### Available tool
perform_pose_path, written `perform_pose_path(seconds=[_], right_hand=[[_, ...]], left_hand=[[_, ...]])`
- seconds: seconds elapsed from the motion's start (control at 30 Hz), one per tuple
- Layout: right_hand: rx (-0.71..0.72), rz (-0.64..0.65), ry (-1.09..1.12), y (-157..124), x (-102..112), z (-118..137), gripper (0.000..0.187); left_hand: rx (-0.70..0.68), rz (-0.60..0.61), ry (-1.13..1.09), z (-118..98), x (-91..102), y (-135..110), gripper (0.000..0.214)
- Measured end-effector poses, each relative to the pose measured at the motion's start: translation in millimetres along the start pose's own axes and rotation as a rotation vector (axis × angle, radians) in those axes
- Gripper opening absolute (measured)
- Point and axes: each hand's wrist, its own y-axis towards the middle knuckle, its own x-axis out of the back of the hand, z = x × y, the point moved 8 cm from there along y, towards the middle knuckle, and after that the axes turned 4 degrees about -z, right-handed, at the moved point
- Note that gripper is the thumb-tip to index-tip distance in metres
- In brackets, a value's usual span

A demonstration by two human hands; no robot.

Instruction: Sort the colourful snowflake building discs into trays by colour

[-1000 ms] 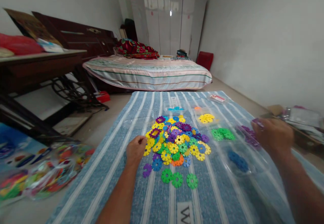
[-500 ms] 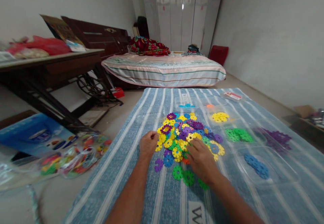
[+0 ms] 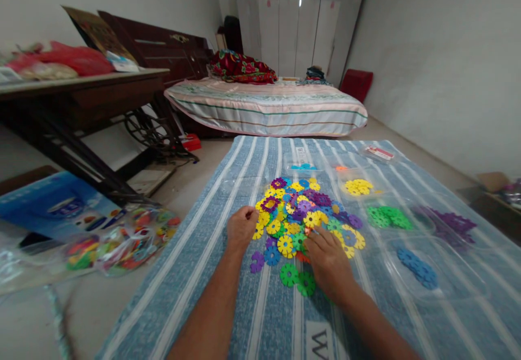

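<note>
A heap of flat snowflake-shaped plastic discs [image 3: 303, 213] in yellow, purple, blue and green lies on a blue striped cloth [image 3: 252, 316]. My left hand [image 3: 241, 227] rests at the heap's left edge, fingers curled in a loose fist beside yellow discs. My right hand [image 3: 328, 262] lies palm down on the heap's near side, fingertips pinched at an orange disc [image 3: 302, 257]. Two green discs [image 3: 297, 278] sit just left of that hand. Sorted groups lie to the right in clear trays: yellow [image 3: 357, 187], green [image 3: 387, 217], purple [image 3: 451, 223] and blue [image 3: 419, 267].
A bag of more coloured pieces [image 3: 122, 238] and a blue box [image 3: 52, 213] lie on the floor at left. A dark sewing-machine table [image 3: 81, 105] stands behind them, a bed [image 3: 268, 107] beyond the cloth, a cardboard box [image 3: 494, 182] at far right.
My right hand has come back from the purple tray at the right and settled on the near side of the heap. My left hand stayed at the heap's left edge.
</note>
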Motion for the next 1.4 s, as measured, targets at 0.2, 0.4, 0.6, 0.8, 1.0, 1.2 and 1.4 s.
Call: perform_pose_path(seconds=[0.2, 0.4, 0.6, 0.8, 1.0, 1.2, 1.4], right_hand=[[-0.033, -0.208, 0.084, -14.5, 28.1, -9.7, 0.022], [-0.033, -0.144, 0.127, -10.7, 38.9, -2.3, 0.019], [-0.026, -0.084, -0.057, 45.9, 61.7, -60.2, 0.021], [-0.210, -0.309, -0.260, 81.1, 97.6, -110.4, 0.027], [-0.026, -0.034, 0.048, 33.4, 30.3, -32.7, 0.013], [-0.081, 0.016, 0.016, 4.7, 3.2, -7.6, 0.012], [-0.040, -0.040, 0.004, -0.8, 4.9, 1.1, 0.012]], left_hand=[[0.011, 0.009, 0.020, -2.8, 1.7, 0.6, 0.022], [0.003, 0.009, 0.014, -3.5, 3.1, 2.8, 0.024], [0.017, 0.014, -0.007, -0.6, 2.2, 3.0, 0.023], [0.009, 0.010, 0.023, -1.3, 2.0, 1.5, 0.022], [0.022, 0.020, 0.023, -1.1, 0.6, 1.0, 0.020], [0.010, 0.010, 0.009, -2.0, 1.4, 0.2, 0.022], [0.012, 0.016, -0.001, -2.6, 2.6, 2.0, 0.022]])
